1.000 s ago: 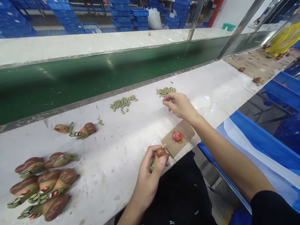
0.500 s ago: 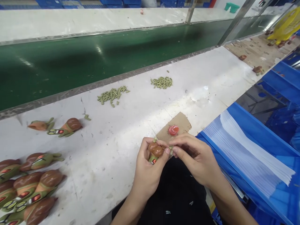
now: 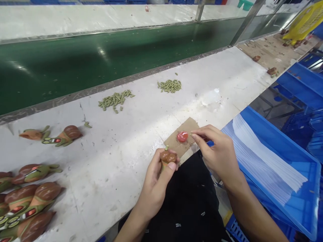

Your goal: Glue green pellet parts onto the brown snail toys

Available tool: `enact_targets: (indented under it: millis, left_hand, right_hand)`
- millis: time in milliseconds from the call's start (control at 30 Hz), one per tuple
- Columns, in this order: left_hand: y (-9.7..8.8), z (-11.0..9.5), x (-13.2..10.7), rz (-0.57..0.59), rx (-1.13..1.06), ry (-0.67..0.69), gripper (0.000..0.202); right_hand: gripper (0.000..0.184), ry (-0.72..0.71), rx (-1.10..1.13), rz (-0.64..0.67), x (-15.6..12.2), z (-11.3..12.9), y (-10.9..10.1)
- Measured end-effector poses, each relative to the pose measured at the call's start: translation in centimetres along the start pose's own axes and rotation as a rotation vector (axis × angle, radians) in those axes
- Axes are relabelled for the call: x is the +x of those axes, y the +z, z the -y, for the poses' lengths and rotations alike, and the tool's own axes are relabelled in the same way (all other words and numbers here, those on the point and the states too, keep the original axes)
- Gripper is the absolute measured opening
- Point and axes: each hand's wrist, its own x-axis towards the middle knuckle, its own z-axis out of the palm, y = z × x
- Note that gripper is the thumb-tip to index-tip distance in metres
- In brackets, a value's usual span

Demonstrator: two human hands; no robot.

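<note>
My left hand (image 3: 156, 183) is closed around a small brown and green snail toy (image 3: 167, 158) at the near edge of the white table (image 3: 141, 121). My right hand (image 3: 215, 151) pinches a tiny green piece between thumb and forefinger, its tip right beside a red cap (image 3: 182, 136) that rests on a piece of cardboard (image 3: 180, 137). Two heaps of small green pieces (image 3: 114, 99) lie farther out on the table, the second heap (image 3: 170, 85) to the right.
Several finished snail toys (image 3: 27, 198) are grouped at the left, two more (image 3: 54, 135) lie farther back. A green conveyor belt (image 3: 101, 57) runs behind the table. A blue crate with stacked white sheets (image 3: 267, 158) stands to my right.
My right hand came back from the far heap of green pieces to the toy, then moved right to the red cap. The view dropped slightly.
</note>
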Motion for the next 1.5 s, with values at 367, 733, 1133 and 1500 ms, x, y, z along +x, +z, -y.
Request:
enact_targets:
  millis: [367, 733, 1133, 1500]
  left_hand:
    - [0.1, -0.9, 0.2, 0.018, 0.092, 0.030, 0.029]
    - [0.5, -1.2, 0.4, 0.004, 0.085, 0.031, 0.016]
    - [0.6, -1.4, 0.7, 0.049, 0.102, 0.007, 0.016]
    - [0.5, -1.2, 0.7, 0.049, 0.170, 0.042, 0.010]
  right_hand:
    - [0.017, -0.082, -0.056, 0.073, 0.4, -0.4, 0.6]
    - [0.007, 0.264, 0.454, 0.116, -1.9, 1.1, 0.1]
    - [0.009, 0.320, 0.605, 0.211, -2.8, 0.6, 0.3]
    - [0.017, 0.096, 0.299, 0.284, -2.2, 1.3, -0.3]
